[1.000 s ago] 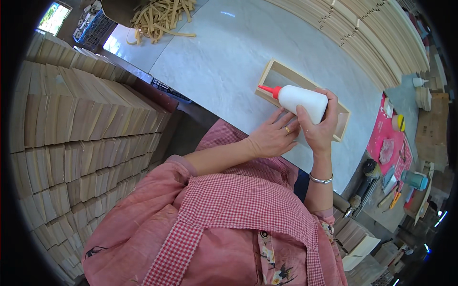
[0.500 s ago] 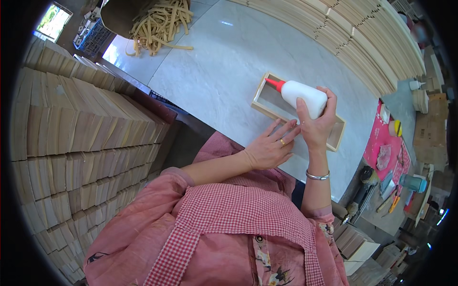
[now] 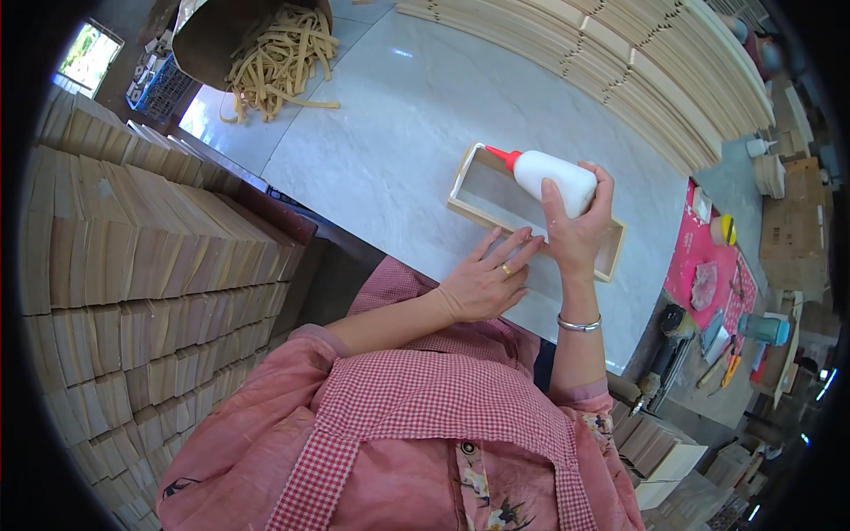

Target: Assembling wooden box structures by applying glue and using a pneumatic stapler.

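A shallow rectangular wooden frame (image 3: 463, 207) lies on the pale marbled tabletop in front of me. My right hand (image 3: 580, 232) is wrapped round a white glue bottle (image 3: 556, 180) and holds it tilted over the frame. The bottle's red nozzle (image 3: 503, 157) points left, its tip by the frame's far left corner. A line of white glue (image 3: 460, 180) shows along the left short side. Fingers outstretched, my left hand (image 3: 489, 281) rests by the frame's near long side, the fingertips at its edge. The right hand and bottle hide part of the frame.
Long stacks of pale wooden strips (image 3: 611, 66) line the table's far side. Curled tan strips (image 3: 288, 62) spill from a container (image 3: 202, 44) at far left. Tall stacks of wooden boards (image 3: 133, 239) stand to my left. Tools and a teal jar (image 3: 763, 329) lie at right.
The nozzle tip has shifted along the frame's left short side to its far corner. My left hand stays at the near side. The whole view has shifted slightly.
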Available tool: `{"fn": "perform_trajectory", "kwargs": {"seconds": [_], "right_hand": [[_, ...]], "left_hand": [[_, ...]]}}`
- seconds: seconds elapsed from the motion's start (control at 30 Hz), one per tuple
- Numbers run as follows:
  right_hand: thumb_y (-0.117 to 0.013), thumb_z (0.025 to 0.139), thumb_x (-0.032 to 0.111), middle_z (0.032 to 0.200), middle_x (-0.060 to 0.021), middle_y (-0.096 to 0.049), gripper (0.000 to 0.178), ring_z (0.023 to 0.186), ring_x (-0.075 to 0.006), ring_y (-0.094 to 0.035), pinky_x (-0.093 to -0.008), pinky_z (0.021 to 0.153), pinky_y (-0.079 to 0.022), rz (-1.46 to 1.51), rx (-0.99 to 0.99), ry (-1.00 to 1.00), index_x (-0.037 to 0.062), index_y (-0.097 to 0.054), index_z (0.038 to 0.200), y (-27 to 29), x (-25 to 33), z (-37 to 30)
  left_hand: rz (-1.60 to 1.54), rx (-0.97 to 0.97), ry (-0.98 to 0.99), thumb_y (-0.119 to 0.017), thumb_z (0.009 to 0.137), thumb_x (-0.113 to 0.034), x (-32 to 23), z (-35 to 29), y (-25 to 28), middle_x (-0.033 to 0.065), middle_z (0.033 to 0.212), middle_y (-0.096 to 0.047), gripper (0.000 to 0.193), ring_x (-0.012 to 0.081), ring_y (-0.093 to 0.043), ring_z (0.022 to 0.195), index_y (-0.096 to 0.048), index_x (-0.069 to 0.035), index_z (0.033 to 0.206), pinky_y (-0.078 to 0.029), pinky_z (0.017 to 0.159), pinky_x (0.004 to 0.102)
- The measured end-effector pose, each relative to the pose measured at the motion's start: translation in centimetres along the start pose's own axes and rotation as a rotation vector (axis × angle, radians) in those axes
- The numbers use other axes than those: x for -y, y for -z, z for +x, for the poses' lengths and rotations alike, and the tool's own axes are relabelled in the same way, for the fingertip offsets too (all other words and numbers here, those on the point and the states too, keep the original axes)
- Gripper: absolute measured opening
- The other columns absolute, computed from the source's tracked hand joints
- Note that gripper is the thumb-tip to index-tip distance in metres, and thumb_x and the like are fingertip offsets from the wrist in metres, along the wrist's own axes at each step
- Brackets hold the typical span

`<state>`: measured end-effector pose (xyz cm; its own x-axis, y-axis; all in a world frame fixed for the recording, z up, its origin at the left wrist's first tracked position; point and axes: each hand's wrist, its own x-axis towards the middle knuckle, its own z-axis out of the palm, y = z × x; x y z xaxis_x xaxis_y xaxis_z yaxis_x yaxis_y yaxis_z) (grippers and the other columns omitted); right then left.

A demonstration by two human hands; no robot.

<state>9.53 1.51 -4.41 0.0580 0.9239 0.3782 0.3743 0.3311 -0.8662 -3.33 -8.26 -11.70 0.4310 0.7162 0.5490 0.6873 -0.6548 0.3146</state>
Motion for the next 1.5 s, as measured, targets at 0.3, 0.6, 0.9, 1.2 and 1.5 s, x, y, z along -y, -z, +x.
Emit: {"fn": "perform_trajectory", "kwargs": {"seconds": [0.3, 0.6, 0.9, 1.2, 1.5], "right_hand": [[-0.08, 0.084, 0.013, 0.113, -0.0136, -0.063, 0.051, 0.096, -0.0245, -0.062, -0.0348, 0.084, -0.053, -0.072, -0.074, -0.075, 0.0044, -0.054, 0.127, 4.3, -0.2, -0.6], [-0.079, 0.084, 0.013, 0.112, -0.0134, -0.064, 0.049, 0.096, -0.0254, -0.063, -0.0347, 0.084, -0.053, -0.169, -0.187, -0.112, 0.0053, -0.055, 0.126, 9.2, -1.1, -1.8], [-0.08, 0.083, 0.014, 0.113, -0.0142, -0.064, 0.049, 0.096, -0.0261, -0.063, -0.0358, 0.085, -0.053, -0.263, -0.289, -0.096, 0.0051, -0.056, 0.125, 14.1, -3.0, -2.9], [-0.08, 0.083, 0.015, 0.114, -0.0149, -0.065, 0.048, 0.097, -0.0269, -0.063, -0.0373, 0.086, -0.053, -0.318, -0.368, -0.111, 0.0046, -0.057, 0.124, 17.1, -3.7, -3.7], [-0.08, 0.083, 0.014, 0.114, -0.0149, -0.066, 0.047, 0.096, -0.0267, -0.063, -0.0368, 0.086, -0.053, -0.322, -0.395, -0.135, 0.0049, -0.058, 0.124, 18.6, -3.9, -4.6]], "left_hand": [[0.031, 0.059, 0.039, -0.066, 0.093, -0.027, -0.2, 0.1, 0.4, 0.0145, 0.163, -0.037, 0.023, 0.0335, -0.031, 0.153, -0.065, -0.005, 0.1, -0.024, 0.124, 0.052], [0.053, 0.077, 0.054, -0.067, 0.092, -0.027, -0.6, 0.0, 0.1, 0.0126, 0.163, -0.038, 0.023, 0.0324, -0.03, 0.154, -0.065, -0.006, 0.1, -0.021, 0.125, 0.0507], [0.066, 0.084, 0.063, -0.067, 0.092, -0.027, -0.9, 0.2, 0.2, 0.0123, 0.163, -0.038, 0.022, 0.0321, -0.03, 0.154, -0.066, -0.006, 0.099, -0.02, 0.126, 0.0498], [0.082, 0.091, 0.075, -0.068, 0.091, -0.027, -1.1, 0.2, 0.3, 0.0124, 0.163, -0.039, 0.022, 0.0327, -0.031, 0.153, -0.067, -0.007, 0.099, -0.021, 0.126, 0.0493], [0.073, 0.066, 0.058, -0.066, 0.094, -0.028, -1.0, 0.1, -0.1, 0.013, 0.166, -0.034, 0.023, 0.0326, -0.027, 0.155, -0.067, -0.006, 0.095, -0.019, 0.126, 0.0505]]}}
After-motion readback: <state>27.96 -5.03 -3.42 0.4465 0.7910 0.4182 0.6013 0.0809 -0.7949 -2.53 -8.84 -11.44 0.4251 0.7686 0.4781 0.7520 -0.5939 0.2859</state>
